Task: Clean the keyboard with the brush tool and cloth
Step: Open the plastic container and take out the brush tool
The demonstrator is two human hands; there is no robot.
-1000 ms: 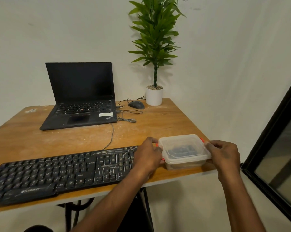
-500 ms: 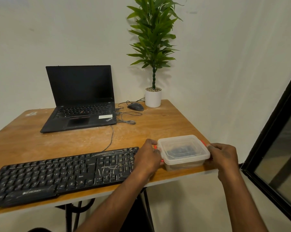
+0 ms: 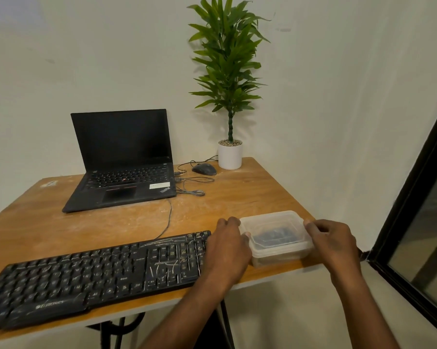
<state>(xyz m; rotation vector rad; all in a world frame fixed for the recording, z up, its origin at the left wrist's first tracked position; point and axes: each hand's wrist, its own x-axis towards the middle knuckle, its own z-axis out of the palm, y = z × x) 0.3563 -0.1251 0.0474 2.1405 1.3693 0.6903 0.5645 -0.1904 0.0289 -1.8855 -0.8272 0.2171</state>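
Observation:
A dusty black keyboard (image 3: 94,275) lies along the front edge of the wooden table (image 3: 126,222). To its right, near the table's front right corner, stands a clear plastic container (image 3: 275,238) with its lid on and something dark inside. My left hand (image 3: 227,248) grips the container's left side, partly over the keyboard's right end. My right hand (image 3: 330,243) grips its right side. The orange clips of the lid are hidden under my fingers. No brush or cloth is plainly visible.
An open black laptop (image 3: 121,162) stands at the back of the table. A mouse (image 3: 204,169) with loose cables and a potted plant (image 3: 229,154) are at the back right. A dark window frame (image 3: 413,210) is at the right.
Both hands have stayed on the container's sides. The orange clips seen earlier are now covered by my fingers. The camera view has tilted up slightly.

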